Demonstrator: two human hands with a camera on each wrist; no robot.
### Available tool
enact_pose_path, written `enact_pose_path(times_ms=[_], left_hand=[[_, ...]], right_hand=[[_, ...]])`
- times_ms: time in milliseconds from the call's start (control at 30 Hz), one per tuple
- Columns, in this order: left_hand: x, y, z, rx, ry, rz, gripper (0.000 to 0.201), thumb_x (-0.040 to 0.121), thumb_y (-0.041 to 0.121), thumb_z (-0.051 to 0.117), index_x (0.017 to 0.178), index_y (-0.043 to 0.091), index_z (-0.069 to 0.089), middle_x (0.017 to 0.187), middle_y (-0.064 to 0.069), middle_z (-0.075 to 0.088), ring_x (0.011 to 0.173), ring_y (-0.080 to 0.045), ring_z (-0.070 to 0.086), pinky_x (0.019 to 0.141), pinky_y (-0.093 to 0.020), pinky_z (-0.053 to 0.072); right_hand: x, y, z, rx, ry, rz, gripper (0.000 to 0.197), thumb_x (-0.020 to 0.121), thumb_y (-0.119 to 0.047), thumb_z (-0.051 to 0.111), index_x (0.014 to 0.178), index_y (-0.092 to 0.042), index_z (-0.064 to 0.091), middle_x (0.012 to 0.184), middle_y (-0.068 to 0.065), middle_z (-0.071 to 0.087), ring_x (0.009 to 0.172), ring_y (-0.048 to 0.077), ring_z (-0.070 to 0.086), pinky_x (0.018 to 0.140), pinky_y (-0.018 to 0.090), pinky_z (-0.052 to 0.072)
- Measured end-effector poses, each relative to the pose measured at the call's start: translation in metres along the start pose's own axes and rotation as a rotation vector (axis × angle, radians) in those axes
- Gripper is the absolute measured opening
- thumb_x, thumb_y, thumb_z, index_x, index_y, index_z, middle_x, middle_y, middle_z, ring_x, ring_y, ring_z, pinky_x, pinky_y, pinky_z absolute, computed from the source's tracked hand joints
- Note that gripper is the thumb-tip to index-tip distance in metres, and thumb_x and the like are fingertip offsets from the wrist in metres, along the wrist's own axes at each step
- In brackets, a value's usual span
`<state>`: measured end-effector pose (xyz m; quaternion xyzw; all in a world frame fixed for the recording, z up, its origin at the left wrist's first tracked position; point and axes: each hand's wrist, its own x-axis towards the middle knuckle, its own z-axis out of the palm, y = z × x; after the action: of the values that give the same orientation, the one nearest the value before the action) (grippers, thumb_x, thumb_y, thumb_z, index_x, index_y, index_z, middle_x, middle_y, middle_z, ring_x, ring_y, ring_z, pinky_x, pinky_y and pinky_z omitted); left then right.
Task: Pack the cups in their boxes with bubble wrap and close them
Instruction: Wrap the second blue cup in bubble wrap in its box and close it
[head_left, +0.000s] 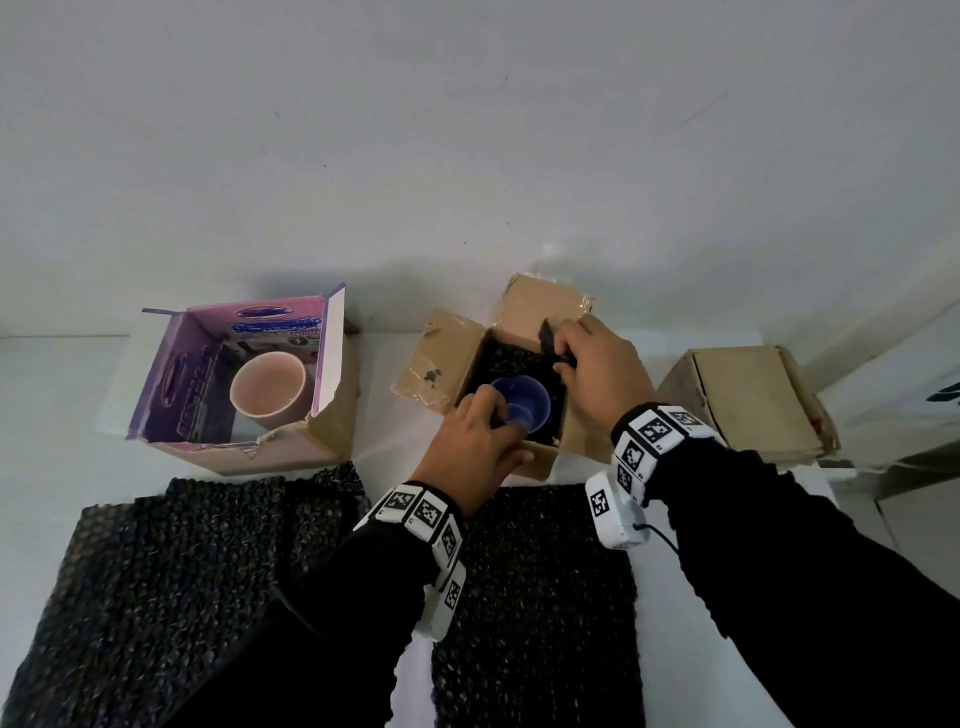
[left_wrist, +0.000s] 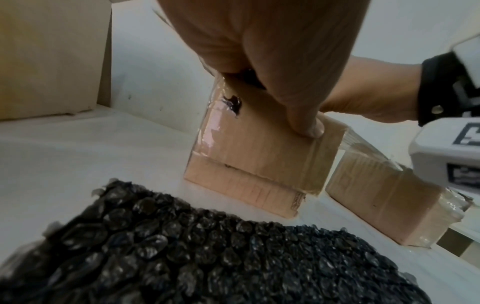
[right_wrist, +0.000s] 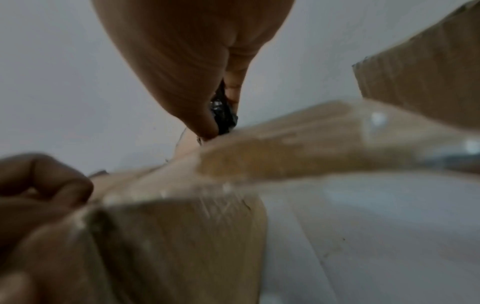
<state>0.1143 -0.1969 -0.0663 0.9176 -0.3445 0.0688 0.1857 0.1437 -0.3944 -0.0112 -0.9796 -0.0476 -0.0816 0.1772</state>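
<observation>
An open brown box (head_left: 436, 364) stands mid-table, lined with black bubble wrap (head_left: 511, 358), and a blue cup (head_left: 524, 402) sits upright in it. My left hand (head_left: 504, 431) grips the box's near wall, thumb outside and fingers over the rim beside the cup. The left wrist view shows that thumb (left_wrist: 309, 127) pressing the box (left_wrist: 259, 156). At the far right corner, my right hand (head_left: 563, 358) pinches a raised edge of the wrap. The pinch (right_wrist: 221, 115) also shows in the right wrist view. A pink cup (head_left: 267, 382) stands unwrapped in an open purple box (head_left: 171, 384) at the left.
A closed brown box (head_left: 748, 400) sits to the right, close to the open one. Two loose sheets of black bubble wrap (head_left: 176, 561) (head_left: 540, 597) lie flat on the white table in front of the boxes. A wall runs right behind them.
</observation>
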Motion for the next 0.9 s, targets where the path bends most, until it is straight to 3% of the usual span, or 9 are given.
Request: enact_pose_path(times_ms=[100, 233, 367, 500, 633, 733, 833, 900], left_hand=[[-0.001, 0.001, 0.0, -0.029, -0.009, 0.009, 0.039, 0.086, 0.047, 0.047, 0.097, 0.017, 0.07, 0.097, -0.006, 0.048, 0.084, -0.023, 0.05, 0.071, -0.034, 0.048], [-0.003, 0.0, -0.005, -0.058, 0.021, -0.005, 0.032, 0.086, 0.044, 0.054, 0.102, 0.018, 0.062, 0.097, -0.002, 0.055, 0.085, -0.021, 0.054, 0.069, -0.039, 0.051], [-0.006, -0.01, -0.016, 0.117, 0.112, 0.06, 0.028, 0.084, 0.049, 0.059, 0.093, 0.023, 0.061, 0.087, 0.006, 0.063, 0.09, -0.021, 0.054, 0.079, -0.035, 0.038], [-0.008, -0.025, -0.023, 0.172, 0.028, 0.068, 0.036, 0.081, 0.057, 0.055, 0.094, 0.026, 0.068, 0.093, 0.01, 0.066, 0.098, -0.02, 0.053, 0.084, -0.036, 0.036], [-0.009, -0.03, -0.023, 0.151, -0.01, 0.067, 0.037, 0.079, 0.056, 0.052, 0.095, 0.028, 0.07, 0.098, 0.009, 0.064, 0.1, -0.022, 0.052, 0.085, -0.037, 0.036], [-0.007, -0.029, -0.021, 0.15, -0.023, 0.04, 0.033, 0.079, 0.052, 0.05, 0.09, 0.028, 0.07, 0.09, 0.01, 0.066, 0.096, -0.022, 0.054, 0.085, -0.041, 0.038], [-0.008, -0.028, -0.017, 0.141, -0.009, 0.048, 0.028, 0.079, 0.048, 0.052, 0.087, 0.026, 0.068, 0.085, 0.009, 0.067, 0.092, -0.021, 0.055, 0.085, -0.04, 0.037], [-0.011, -0.024, -0.015, 0.136, 0.028, 0.065, 0.027, 0.077, 0.049, 0.056, 0.084, 0.025, 0.068, 0.082, 0.009, 0.066, 0.09, -0.02, 0.056, 0.085, -0.037, 0.033]], right_hand=[[0.003, -0.006, 0.006, -0.137, -0.057, -0.083, 0.016, 0.087, -0.01, 0.061, 0.101, -0.013, 0.053, 0.096, 0.01, 0.058, 0.076, 0.031, 0.057, 0.062, 0.035, 0.041], [0.001, -0.003, 0.015, -0.385, -0.065, -0.176, 0.015, 0.091, -0.024, 0.054, 0.094, -0.014, 0.065, 0.084, 0.006, 0.069, 0.104, 0.031, 0.054, 0.088, 0.043, 0.029], [-0.008, 0.002, 0.02, -0.45, -0.149, -0.114, 0.037, 0.093, -0.036, 0.036, 0.087, -0.023, 0.07, 0.099, -0.007, 0.067, 0.125, 0.023, 0.035, 0.095, 0.047, 0.018], [-0.007, -0.001, 0.022, -0.429, -0.19, -0.072, 0.043, 0.096, -0.039, 0.036, 0.085, -0.022, 0.073, 0.113, -0.007, 0.06, 0.123, 0.02, 0.031, 0.096, 0.046, 0.014], [-0.009, -0.003, 0.022, -0.439, -0.122, -0.119, 0.036, 0.094, -0.037, 0.039, 0.087, -0.023, 0.071, 0.104, -0.005, 0.063, 0.115, 0.021, 0.039, 0.092, 0.044, 0.018], [-0.023, -0.007, 0.022, -0.281, -0.009, -0.158, 0.04, 0.094, -0.049, 0.035, 0.091, -0.028, 0.069, 0.095, -0.01, 0.063, 0.099, 0.017, 0.046, 0.084, 0.041, 0.024], [-0.04, -0.011, 0.023, -0.024, -0.223, -0.205, 0.046, 0.081, -0.073, 0.043, 0.097, -0.037, 0.067, 0.092, -0.017, 0.063, 0.094, 0.01, 0.043, 0.082, 0.039, 0.023], [-0.044, -0.009, 0.023, 0.035, -0.328, -0.21, 0.041, 0.074, -0.068, 0.062, 0.104, -0.041, 0.064, 0.097, -0.017, 0.063, 0.099, 0.009, 0.043, 0.083, 0.038, 0.022]])
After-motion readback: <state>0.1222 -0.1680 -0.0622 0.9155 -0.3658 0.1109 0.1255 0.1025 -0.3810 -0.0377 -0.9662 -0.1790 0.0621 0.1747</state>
